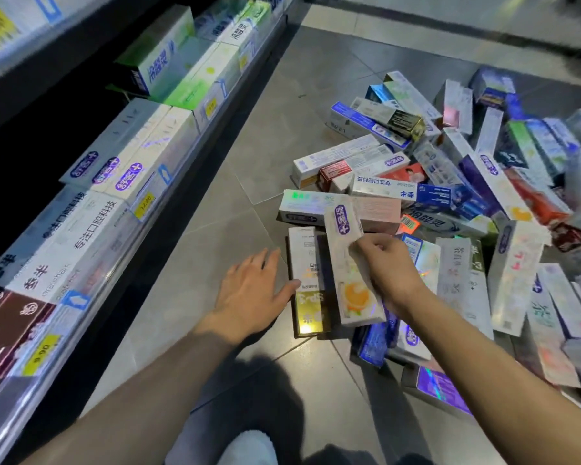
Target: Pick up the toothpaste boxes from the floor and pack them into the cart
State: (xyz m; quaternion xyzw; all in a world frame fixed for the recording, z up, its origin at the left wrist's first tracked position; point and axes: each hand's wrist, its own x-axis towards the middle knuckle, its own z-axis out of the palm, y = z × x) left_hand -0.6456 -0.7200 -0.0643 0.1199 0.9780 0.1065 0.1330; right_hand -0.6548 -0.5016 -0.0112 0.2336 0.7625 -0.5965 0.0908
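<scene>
Centrally, the right hand (381,263) pinches an orange-printed toothpaste box (351,266) at mid-length, lifted over the floor (249,135) heap; the left hand (254,290), fingers spread, touches a gold-ended box (307,280). Such cartons look light, stiff and glossy; hold the long sides.

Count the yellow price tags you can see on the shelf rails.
4, though blur may hide others. Yellow price tag one sits lowest on the shelf rail; two mid-rail; three higher; four near the top.
</scene>
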